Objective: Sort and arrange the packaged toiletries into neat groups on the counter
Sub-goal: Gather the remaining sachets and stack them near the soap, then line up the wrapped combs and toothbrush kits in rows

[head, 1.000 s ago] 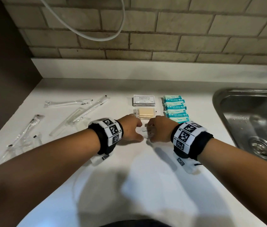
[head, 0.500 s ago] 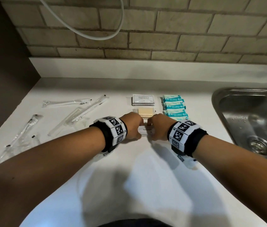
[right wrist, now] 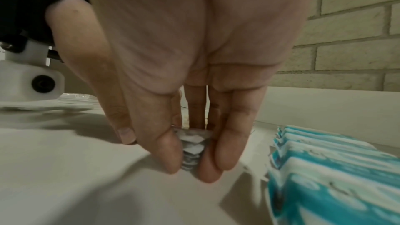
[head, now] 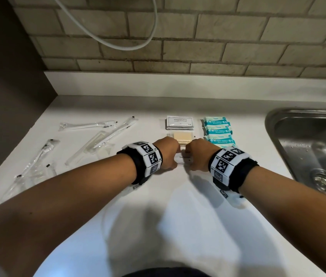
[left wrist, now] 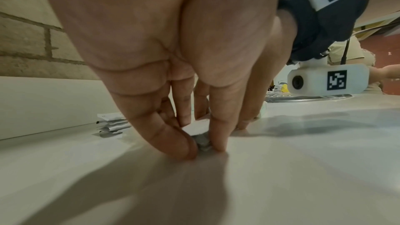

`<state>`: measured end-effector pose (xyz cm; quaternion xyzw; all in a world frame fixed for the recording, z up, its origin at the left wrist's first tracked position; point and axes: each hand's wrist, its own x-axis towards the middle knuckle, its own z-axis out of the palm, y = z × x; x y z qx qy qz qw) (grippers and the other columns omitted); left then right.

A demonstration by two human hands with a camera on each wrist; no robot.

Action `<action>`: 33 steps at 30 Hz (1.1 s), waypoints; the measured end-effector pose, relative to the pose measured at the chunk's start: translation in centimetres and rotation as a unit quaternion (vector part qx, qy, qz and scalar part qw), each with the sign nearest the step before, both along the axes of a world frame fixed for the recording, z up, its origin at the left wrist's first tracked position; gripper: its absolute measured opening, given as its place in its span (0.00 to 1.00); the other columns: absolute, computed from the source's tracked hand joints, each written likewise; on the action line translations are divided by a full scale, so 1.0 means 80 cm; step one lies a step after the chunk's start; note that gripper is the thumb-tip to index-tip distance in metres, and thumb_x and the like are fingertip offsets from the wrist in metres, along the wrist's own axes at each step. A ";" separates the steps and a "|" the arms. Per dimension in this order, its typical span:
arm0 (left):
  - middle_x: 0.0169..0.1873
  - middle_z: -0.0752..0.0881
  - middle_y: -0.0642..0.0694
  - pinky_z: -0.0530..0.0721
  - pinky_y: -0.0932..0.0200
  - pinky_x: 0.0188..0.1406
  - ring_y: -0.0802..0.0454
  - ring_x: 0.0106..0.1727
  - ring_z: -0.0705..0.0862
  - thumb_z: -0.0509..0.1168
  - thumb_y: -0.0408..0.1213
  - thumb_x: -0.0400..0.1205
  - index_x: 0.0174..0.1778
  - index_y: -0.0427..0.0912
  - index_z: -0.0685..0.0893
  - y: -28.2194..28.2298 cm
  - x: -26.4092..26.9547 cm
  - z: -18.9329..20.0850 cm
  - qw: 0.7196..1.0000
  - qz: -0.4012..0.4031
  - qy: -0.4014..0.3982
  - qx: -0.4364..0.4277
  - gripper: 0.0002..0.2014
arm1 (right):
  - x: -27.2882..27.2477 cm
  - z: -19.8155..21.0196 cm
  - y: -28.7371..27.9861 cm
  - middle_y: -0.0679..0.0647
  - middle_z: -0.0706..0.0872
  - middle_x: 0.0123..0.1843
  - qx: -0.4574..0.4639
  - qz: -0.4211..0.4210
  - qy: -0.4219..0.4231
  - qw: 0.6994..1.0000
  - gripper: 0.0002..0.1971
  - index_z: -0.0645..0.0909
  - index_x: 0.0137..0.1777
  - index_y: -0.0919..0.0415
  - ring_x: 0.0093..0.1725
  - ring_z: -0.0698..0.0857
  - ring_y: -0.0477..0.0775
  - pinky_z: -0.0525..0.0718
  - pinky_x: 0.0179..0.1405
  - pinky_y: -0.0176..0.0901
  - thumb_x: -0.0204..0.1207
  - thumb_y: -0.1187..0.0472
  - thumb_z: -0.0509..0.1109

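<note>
Both hands are edging a little nearer the soap bar (head: 182,138), the left hand (head: 168,152) and right hand (head: 197,153) each pinching an end of the sachet stack (head: 183,159), squaring it on the tabletop (head: 158,216) just in front of the soap.

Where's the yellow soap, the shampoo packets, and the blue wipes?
Soap (head: 182,137), head view, middle of the bar.
Shampoo packets (head: 180,121), head view, top packet's label.
Wipes (head: 217,127), head view, middle pack.

Small stack of flat white sachets (head: 183,158), flat on the white counter (head: 178,206), directly in front of the wrapped beige soap bar (head: 182,138); silver shampoo sachets (head: 180,122) behind it, teal wipe packs (head: 218,132) rowed to its right.
</note>
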<state>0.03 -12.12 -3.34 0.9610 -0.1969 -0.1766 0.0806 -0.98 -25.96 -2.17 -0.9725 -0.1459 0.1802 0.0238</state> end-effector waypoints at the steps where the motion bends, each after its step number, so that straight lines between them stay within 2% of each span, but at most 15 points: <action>1: 0.51 0.88 0.42 0.85 0.55 0.47 0.41 0.50 0.86 0.72 0.40 0.73 0.57 0.38 0.86 0.000 0.000 0.000 1.000 0.000 0.000 -0.001 0.18 | 0.000 0.000 0.000 0.53 0.84 0.42 0.000 -0.002 0.001 1.000 0.05 0.80 0.44 0.57 0.44 0.85 0.58 0.83 0.42 0.44 0.72 0.56 0.70; 6: 0.51 0.86 0.42 0.77 0.59 0.40 0.40 0.52 0.86 0.72 0.39 0.74 0.57 0.39 0.86 0.003 -0.001 -0.003 1.000 0.000 0.000 -0.014 0.16 | -0.002 0.001 0.000 0.55 0.87 0.47 0.001 -0.009 0.003 1.000 0.10 0.83 0.50 0.59 0.46 0.86 0.58 0.86 0.45 0.45 0.72 0.56 0.70; 11: 0.66 0.80 0.42 0.72 0.63 0.49 0.43 0.63 0.81 0.74 0.41 0.75 0.71 0.42 0.79 0.009 -0.003 -0.003 0.999 0.005 -0.005 -0.041 0.27 | -0.005 0.004 -0.001 0.56 0.86 0.52 -0.006 -0.007 0.000 1.000 0.14 0.83 0.56 0.59 0.50 0.86 0.58 0.84 0.46 0.43 0.72 0.56 0.72; 15: 0.66 0.79 0.44 0.72 0.64 0.53 0.46 0.64 0.81 0.75 0.43 0.74 0.71 0.43 0.78 0.019 -0.003 0.004 0.998 0.014 0.000 -0.062 0.29 | -0.008 0.013 -0.001 0.56 0.83 0.60 -0.018 -0.005 -0.003 1.000 0.25 0.78 0.65 0.57 0.58 0.84 0.59 0.84 0.54 0.46 0.69 0.54 0.76; 17: 0.64 0.81 0.45 0.73 0.64 0.54 0.49 0.61 0.82 0.75 0.43 0.74 0.71 0.43 0.79 0.032 -0.004 0.017 0.996 0.023 0.000 -0.081 0.28 | -0.010 0.023 0.002 0.56 0.81 0.61 -0.015 -0.001 -0.025 1.000 0.27 0.77 0.67 0.57 0.58 0.84 0.59 0.84 0.55 0.49 0.68 0.53 0.76; 19: 0.62 0.83 0.47 0.76 0.63 0.54 0.53 0.53 0.82 0.73 0.41 0.77 0.69 0.44 0.80 0.055 -0.002 0.037 0.994 0.038 0.002 -0.100 0.23 | -0.011 0.037 0.013 0.57 0.81 0.62 -0.004 0.015 -0.059 0.998 0.26 0.77 0.67 0.57 0.58 0.84 0.60 0.84 0.54 0.47 0.70 0.51 0.74; 21: 0.57 0.87 0.47 0.78 0.63 0.53 0.55 0.46 0.82 0.69 0.35 0.80 0.65 0.43 0.83 0.088 0.008 0.060 0.989 0.081 -0.007 -0.126 0.17 | -0.011 0.050 0.032 0.56 0.82 0.63 0.023 0.037 -0.075 0.996 0.25 0.77 0.68 0.55 0.59 0.84 0.59 0.83 0.53 0.46 0.71 0.50 0.72; 23: 0.52 0.88 0.46 0.79 0.64 0.50 0.54 0.42 0.83 0.63 0.30 0.82 0.63 0.40 0.84 0.126 0.023 0.078 0.977 0.139 -0.032 -0.157 0.14 | -0.013 0.056 0.061 0.54 0.83 0.64 0.059 0.063 -0.070 0.994 0.25 0.77 0.69 0.54 0.60 0.84 0.58 0.84 0.56 0.47 0.72 0.51 0.71; 24: 0.52 0.88 0.45 0.79 0.64 0.50 0.52 0.43 0.85 0.61 0.29 0.82 0.62 0.40 0.85 0.142 0.030 0.085 0.973 0.162 -0.046 -0.157 0.14 | -0.015 0.056 0.077 0.54 0.83 0.64 0.074 0.078 -0.064 0.992 0.24 0.76 0.70 0.54 0.60 0.84 0.58 0.84 0.57 0.48 0.73 0.51 0.71; 26: 0.55 0.88 0.44 0.78 0.64 0.53 0.48 0.50 0.87 0.60 0.30 0.83 0.62 0.40 0.85 0.173 0.044 0.092 0.971 0.186 -0.064 -0.134 0.14 | -0.018 0.050 0.113 0.54 0.83 0.65 0.091 0.108 -0.050 0.989 0.24 0.76 0.70 0.53 0.60 0.84 0.58 0.84 0.57 0.50 0.75 0.49 0.69; 29: 0.59 0.87 0.44 0.77 0.62 0.58 0.46 0.60 0.84 0.63 0.34 0.83 0.63 0.41 0.84 0.200 0.062 0.088 0.978 0.185 -0.064 -0.076 0.14 | -0.019 0.033 0.166 0.54 0.83 0.64 0.097 0.129 -0.015 0.987 0.24 0.77 0.69 0.54 0.60 0.84 0.57 0.83 0.55 0.48 0.77 0.45 0.68; 33: 0.67 0.83 0.42 0.76 0.57 0.66 0.44 0.67 0.81 0.69 0.47 0.80 0.71 0.40 0.79 0.217 0.087 0.055 0.984 0.176 -0.038 0.009 0.24 | -0.015 0.013 0.227 0.57 0.84 0.60 0.086 0.101 0.026 0.991 0.28 0.78 0.63 0.61 0.57 0.84 0.61 0.82 0.51 0.49 0.76 0.38 0.67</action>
